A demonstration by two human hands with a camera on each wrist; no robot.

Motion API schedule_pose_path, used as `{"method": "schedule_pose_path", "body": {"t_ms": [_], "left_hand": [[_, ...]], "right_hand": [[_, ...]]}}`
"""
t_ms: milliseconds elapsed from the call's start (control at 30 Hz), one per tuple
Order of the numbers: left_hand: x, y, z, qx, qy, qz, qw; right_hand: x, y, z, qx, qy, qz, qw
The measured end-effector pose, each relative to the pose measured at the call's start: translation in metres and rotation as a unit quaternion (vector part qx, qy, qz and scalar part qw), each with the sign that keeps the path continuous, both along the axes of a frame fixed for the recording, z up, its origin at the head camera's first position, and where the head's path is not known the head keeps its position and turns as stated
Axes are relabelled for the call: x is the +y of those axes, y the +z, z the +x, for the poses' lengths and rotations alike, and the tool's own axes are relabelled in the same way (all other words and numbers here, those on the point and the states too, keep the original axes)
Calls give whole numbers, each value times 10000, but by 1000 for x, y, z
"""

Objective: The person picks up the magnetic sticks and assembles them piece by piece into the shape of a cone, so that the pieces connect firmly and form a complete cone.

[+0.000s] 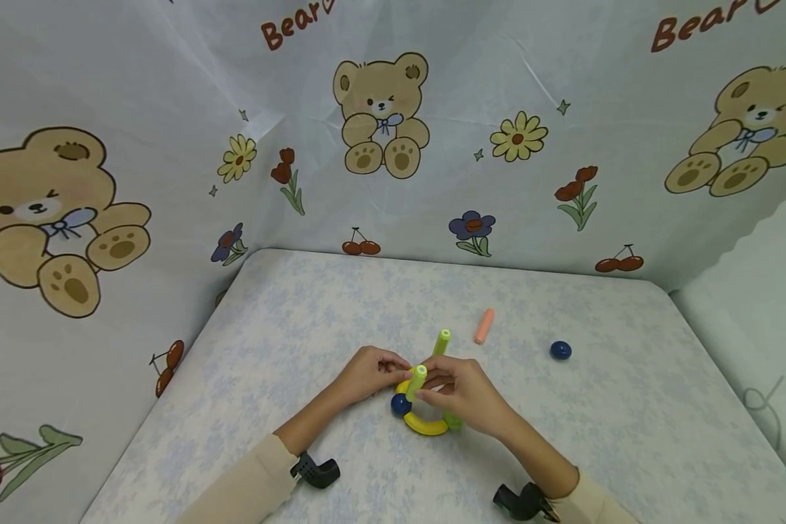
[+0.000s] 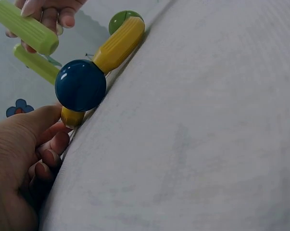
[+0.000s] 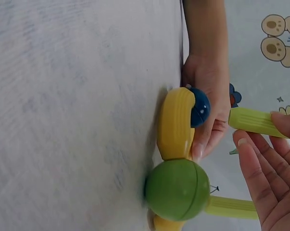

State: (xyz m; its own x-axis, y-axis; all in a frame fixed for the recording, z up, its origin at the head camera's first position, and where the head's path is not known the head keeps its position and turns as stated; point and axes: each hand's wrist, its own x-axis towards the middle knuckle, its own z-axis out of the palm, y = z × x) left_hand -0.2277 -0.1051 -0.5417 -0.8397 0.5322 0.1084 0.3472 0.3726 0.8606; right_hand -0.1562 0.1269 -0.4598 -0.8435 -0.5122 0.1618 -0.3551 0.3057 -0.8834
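A ring of yellow curved pieces (image 1: 426, 425) joined by balls lies on the table. Its blue ball (image 2: 81, 85) sits at the left, a green ball (image 3: 177, 190) at the near right. My left hand (image 1: 370, 374) pinches the yellow piece (image 2: 72, 117) beside the blue ball. Between thumb and fingers, my right hand (image 1: 461, 389) holds a light green ridged rod (image 2: 27, 28). Both wrist views show a gap between that rod's lower end and the blue ball. A second light green rod (image 1: 442, 342) stands upright farther back; its foot is hidden by my right hand.
A salmon-coloured rod (image 1: 484, 326) lies behind the ring, and a loose dark blue ball (image 1: 560, 350) sits to its right. A sheet printed with bears (image 1: 385, 116) hangs behind the table (image 1: 301, 306). A thin cord (image 1: 764, 399) is off the right edge.
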Motion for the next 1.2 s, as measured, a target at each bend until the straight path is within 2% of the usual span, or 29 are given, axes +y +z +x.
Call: {"method": "schedule_pose_path", "body": {"t_ms": [500, 667, 967, 1200], "left_hand": [[0, -3, 0, -78, 103, -41, 9999], [1, -3, -1, -3, 104, 2, 9999], [1, 0, 0, -88, 123, 56, 9999], [1, 0, 0, -101, 134, 22, 9999]], "right_hand": [[-16, -11, -3, 173, 198, 123, 9996], [-17, -9, -3, 231, 131, 193, 9995], [-13, -4, -3, 418, 35, 347, 9985], [-7, 3, -3, 564, -121, 711, 9958]]}}
